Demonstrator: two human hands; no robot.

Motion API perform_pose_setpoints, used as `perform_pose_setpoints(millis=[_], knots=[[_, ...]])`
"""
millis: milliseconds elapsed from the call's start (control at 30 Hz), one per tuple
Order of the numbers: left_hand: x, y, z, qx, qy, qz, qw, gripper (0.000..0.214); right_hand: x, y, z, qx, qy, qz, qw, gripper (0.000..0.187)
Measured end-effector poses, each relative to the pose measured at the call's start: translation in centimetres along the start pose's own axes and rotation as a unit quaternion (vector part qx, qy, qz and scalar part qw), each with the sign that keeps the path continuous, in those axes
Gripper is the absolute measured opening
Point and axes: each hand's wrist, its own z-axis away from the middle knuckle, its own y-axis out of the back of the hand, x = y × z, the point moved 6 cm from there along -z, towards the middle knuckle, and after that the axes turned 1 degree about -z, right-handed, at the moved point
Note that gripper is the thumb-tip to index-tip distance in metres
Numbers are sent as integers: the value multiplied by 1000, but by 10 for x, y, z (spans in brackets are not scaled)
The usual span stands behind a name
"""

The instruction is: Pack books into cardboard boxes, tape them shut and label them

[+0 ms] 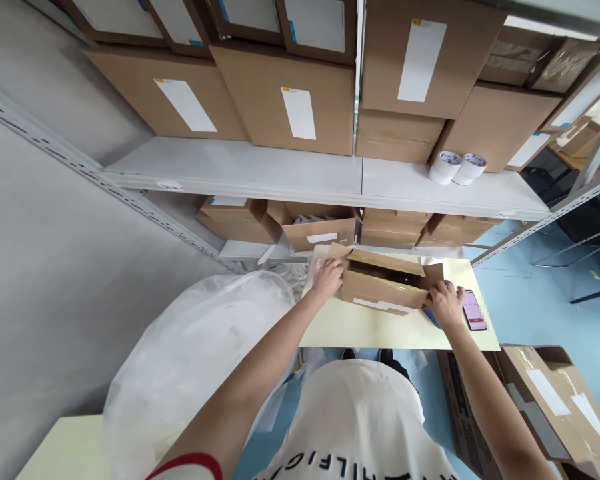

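Observation:
A cardboard box (380, 293) stands on the pale yellow table (365, 333), its top flaps partly raised over a dark gap. White label strips run along its near side. At its left end, my left hand (329, 277) grips the side flap with bent fingers. My right hand (446, 303) has its fingers closed on the flap at the right end. Something blue (433, 319) shows partly beneath my right hand; I cannot make out what it is. Just right of that hand lies a phone (474, 311) with a pink screen.
Closed cartons (300, 100) fill the grey shelf (260, 167) ahead, with two tape rolls (445, 167) at its right. Below are an open carton (320, 233) and others. A large translucent plastic bag (200, 360) bulges at the left. Cardboard boxes (545, 393) stand on the floor at right.

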Motion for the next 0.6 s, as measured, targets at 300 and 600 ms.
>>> perform_pose_setpoints(millis=[300, 600], knots=[[-18, -24, 24, -112, 21, 105, 988, 119, 6, -54, 27, -180, -8, -296, 938, 72], [-12, -62, 95, -111, 70, -21, 991, 153, 2, -81, 72, -91, -18, -380, 920, 85]])
